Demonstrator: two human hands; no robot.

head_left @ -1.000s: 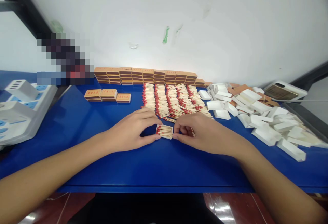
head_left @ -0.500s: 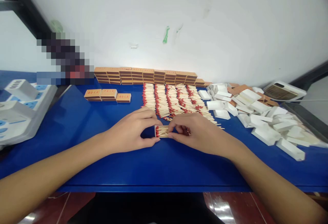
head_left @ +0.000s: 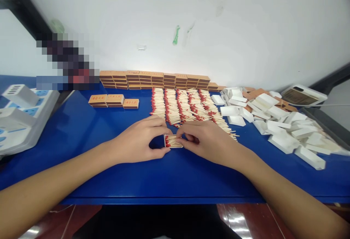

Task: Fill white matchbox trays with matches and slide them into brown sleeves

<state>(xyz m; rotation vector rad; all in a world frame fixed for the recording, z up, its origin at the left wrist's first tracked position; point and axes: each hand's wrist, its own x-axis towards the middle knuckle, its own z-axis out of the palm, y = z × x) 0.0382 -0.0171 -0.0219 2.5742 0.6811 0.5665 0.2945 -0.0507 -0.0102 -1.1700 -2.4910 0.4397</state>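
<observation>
A small white matchbox tray (head_left: 165, 141) holding red-tipped matches (head_left: 172, 141) lies on the blue table in front of me. My left hand (head_left: 144, 137) steadies its left end, thumb on the near side and fingers on the far side. At the tray's right part, thumb and forefinger of my right hand (head_left: 205, 138) close on the plain ends of matches; the other fingers are curled in. Just beyond my hands, loose matches (head_left: 172, 107) are spread in several rows.
Closed matchboxes (head_left: 153, 80) are stacked along the wall, and a few more (head_left: 115, 100) stand nearer at left. White empty trays (head_left: 279, 129) and orange sleeves (head_left: 255, 95) are heaped at right, near a phone (head_left: 304, 96). A power strip (head_left: 41, 122) occupies the left edge.
My right thumb and forefinger have shifted slightly left over the tray, and more of the tray's right end shows. My left hand keeps its hold on the tray.
</observation>
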